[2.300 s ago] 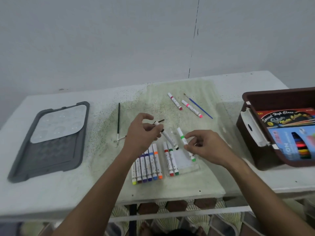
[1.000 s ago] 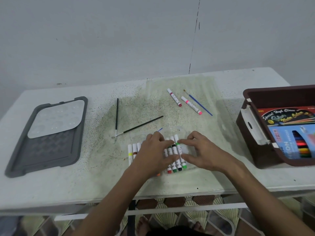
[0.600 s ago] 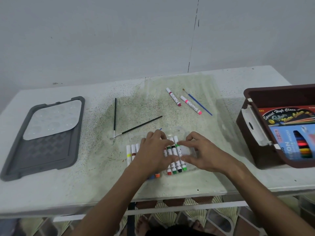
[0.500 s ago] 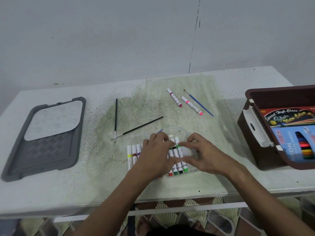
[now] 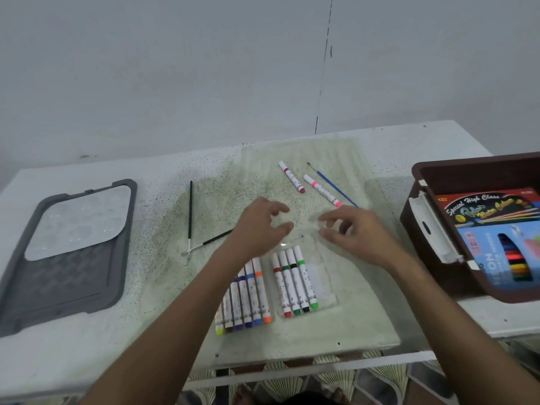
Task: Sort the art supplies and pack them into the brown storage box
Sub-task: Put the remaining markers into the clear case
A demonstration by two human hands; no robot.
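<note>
While four markers (image 5: 295, 283) lie inside the clear pouch (image 5: 318, 287), both the left hand (image 5: 260, 226) and the right hand (image 5: 355, 232) pinch its mouth, seemingly to spread it for filling; the brown storage box (image 5: 432, 229) sits well right of the pouch.

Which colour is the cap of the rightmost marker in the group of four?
Green, clearest in the head view: the rightmost marker.
</note>
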